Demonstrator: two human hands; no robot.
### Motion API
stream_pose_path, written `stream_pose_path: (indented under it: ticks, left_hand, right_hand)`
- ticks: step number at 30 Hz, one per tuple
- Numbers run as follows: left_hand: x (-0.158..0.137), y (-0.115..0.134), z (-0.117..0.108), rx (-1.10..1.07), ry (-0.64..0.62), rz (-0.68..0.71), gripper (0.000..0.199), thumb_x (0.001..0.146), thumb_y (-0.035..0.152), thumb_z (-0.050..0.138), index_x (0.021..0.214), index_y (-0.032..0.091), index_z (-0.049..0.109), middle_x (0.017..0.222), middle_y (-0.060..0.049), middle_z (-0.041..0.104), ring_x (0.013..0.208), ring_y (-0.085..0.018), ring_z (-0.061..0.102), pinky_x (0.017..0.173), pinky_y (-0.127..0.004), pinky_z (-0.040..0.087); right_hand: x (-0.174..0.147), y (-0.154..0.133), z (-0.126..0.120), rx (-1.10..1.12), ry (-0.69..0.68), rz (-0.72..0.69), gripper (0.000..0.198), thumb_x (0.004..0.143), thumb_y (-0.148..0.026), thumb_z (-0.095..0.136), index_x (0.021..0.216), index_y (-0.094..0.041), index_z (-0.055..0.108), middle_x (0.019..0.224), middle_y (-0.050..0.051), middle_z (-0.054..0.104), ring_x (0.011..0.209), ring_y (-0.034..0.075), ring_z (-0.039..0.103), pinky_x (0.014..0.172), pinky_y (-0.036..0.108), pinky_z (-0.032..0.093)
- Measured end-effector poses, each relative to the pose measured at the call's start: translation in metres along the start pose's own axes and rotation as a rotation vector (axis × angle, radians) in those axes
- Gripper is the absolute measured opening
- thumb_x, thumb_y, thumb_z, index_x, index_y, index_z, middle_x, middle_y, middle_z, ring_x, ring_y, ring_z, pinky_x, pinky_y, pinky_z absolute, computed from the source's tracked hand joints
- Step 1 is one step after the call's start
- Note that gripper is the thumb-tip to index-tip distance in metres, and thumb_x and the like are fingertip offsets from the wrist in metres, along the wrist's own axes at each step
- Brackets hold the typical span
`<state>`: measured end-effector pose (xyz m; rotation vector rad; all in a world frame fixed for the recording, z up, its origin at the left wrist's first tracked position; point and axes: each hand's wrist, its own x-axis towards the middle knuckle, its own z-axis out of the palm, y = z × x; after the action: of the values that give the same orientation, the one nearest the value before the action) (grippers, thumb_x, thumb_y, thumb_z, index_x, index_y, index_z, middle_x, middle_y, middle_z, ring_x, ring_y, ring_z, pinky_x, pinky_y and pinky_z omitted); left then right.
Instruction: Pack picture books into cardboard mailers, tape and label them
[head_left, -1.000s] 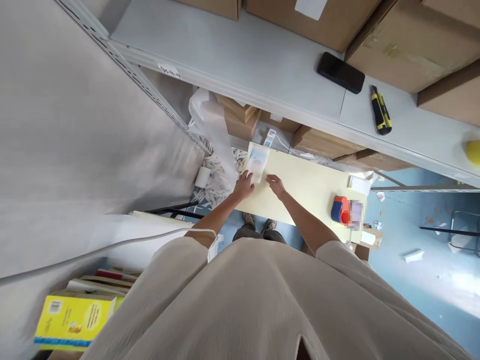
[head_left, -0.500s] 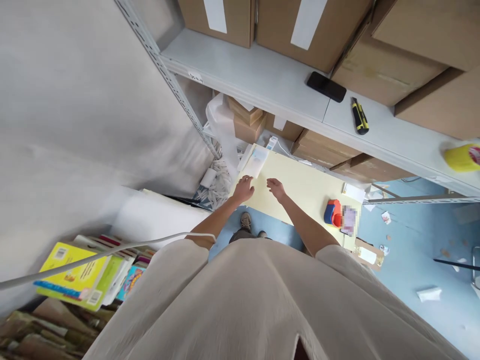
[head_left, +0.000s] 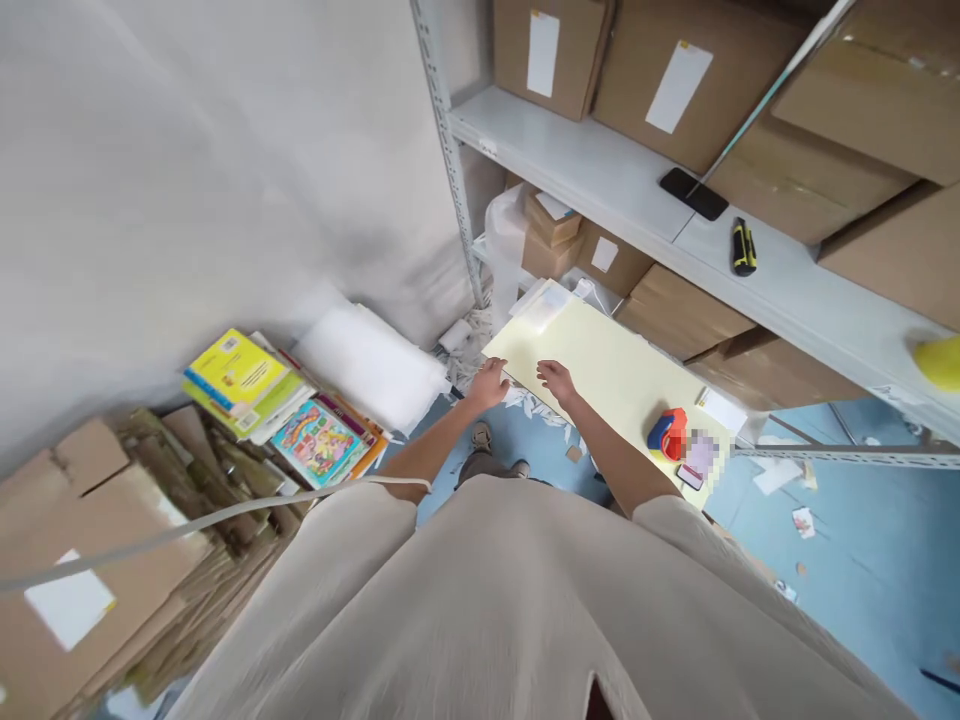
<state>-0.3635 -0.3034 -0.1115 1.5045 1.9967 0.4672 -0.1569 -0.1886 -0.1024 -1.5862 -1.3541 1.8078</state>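
Observation:
My left hand (head_left: 489,383) is held by the near left edge of a pale yellow table (head_left: 607,355). Its fingers are loosely curved and apart, and nothing is in it. A short gap to the right, my right hand (head_left: 556,381) hovers at the same edge, also open with no object in it. Beyond both hands, a clear plastic sheet or bag (head_left: 545,305) lies at the table's far left end. Toward the right end sits a red and blue tape dispenser (head_left: 666,434), with a phone-like object (head_left: 690,477) beside it.
Metal shelving (head_left: 577,165) with cardboard boxes (head_left: 675,80) stands behind the table. A black phone (head_left: 694,194) and a yellow-black box cutter (head_left: 743,247) rest on it. To the left are stacked books (head_left: 238,372), a white roll (head_left: 375,365) and flattened cardboard (head_left: 97,500). Paper scraps litter the blue floor (head_left: 862,560).
My view has swung left, bringing more of the books and the cardboard pile into sight. Both hands stay empty and open, roughly the same distance apart.

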Motion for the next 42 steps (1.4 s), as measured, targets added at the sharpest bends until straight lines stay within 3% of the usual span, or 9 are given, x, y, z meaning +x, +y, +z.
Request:
stream_pose_path:
  ticks: [8, 19, 26, 33, 38, 42]
  left_hand:
    - [-0.065, -0.029, -0.018, 0.0, 0.165, -0.068, 0.058, 0.101, 0.025, 0.06, 0.159, 0.022, 0.057, 0.161, -0.019, 0.062, 0.153, -0.038, 0.059, 0.126, -0.056, 0.052]
    - [-0.17, -0.078, -0.057, -0.029, 0.312, -0.221, 0.059, 0.1, 0.024, 0.062, 0.159, 0.018, 0.061, 0.163, -0.02, 0.061, 0.153, -0.037, 0.059, 0.13, -0.056, 0.049]
    - [-0.262, -0.129, -0.096, -0.054, 0.5, -0.233, 0.055, 0.103, 0.022, 0.06, 0.158, 0.017, 0.062, 0.163, -0.019, 0.061, 0.154, -0.035, 0.06, 0.132, -0.053, 0.049]
    - [-0.382, -0.186, -0.126, -0.054, 0.679, -0.273, 0.051, 0.106, 0.022, 0.059, 0.158, 0.02, 0.063, 0.164, -0.018, 0.061, 0.158, -0.032, 0.056, 0.135, -0.053, 0.046]
    - [-0.476, -0.23, -0.138, -0.076, 0.806, -0.413, 0.053, 0.105, 0.017, 0.054, 0.157, 0.021, 0.064, 0.162, -0.016, 0.063, 0.157, -0.029, 0.057, 0.136, -0.051, 0.044]
    - [-0.555, -0.263, -0.143, -0.053, 0.905, -0.58, 0.052, 0.105, 0.017, 0.05, 0.155, 0.02, 0.065, 0.16, -0.015, 0.064, 0.157, -0.028, 0.056, 0.138, -0.049, 0.042]
  right_hand:
    - [-0.021, -0.008, 0.052, -0.072, -0.149, -0.066, 0.028, 0.083, -0.044, 0.078, 0.106, -0.026, 0.076, 0.114, 0.005, 0.083, 0.104, 0.022, 0.077, 0.085, 0.032, 0.059]
    - [-0.059, -0.009, 0.159, -0.201, -0.338, -0.102, 0.033, 0.081, -0.052, 0.081, 0.1, -0.025, 0.076, 0.104, 0.006, 0.084, 0.101, 0.026, 0.079, 0.088, 0.038, 0.06]
    - [-0.111, -0.008, 0.267, -0.278, -0.508, -0.149, 0.028, 0.082, -0.045, 0.08, 0.1, -0.024, 0.076, 0.104, 0.007, 0.085, 0.098, 0.024, 0.079, 0.087, 0.035, 0.058]
    - [-0.187, 0.025, 0.394, -0.344, -0.747, -0.192, 0.022, 0.084, -0.04, 0.078, 0.099, -0.025, 0.075, 0.098, 0.004, 0.084, 0.096, 0.024, 0.078, 0.089, 0.037, 0.059]
    - [-0.237, 0.054, 0.474, -0.449, -0.866, -0.3, 0.022, 0.085, -0.042, 0.079, 0.099, -0.026, 0.075, 0.099, 0.004, 0.082, 0.095, 0.024, 0.076, 0.096, 0.041, 0.061]
    - [-0.265, 0.069, 0.524, -0.474, -0.871, -0.471, 0.027, 0.084, -0.043, 0.079, 0.105, -0.026, 0.075, 0.112, 0.008, 0.082, 0.113, 0.027, 0.075, 0.11, 0.044, 0.058]
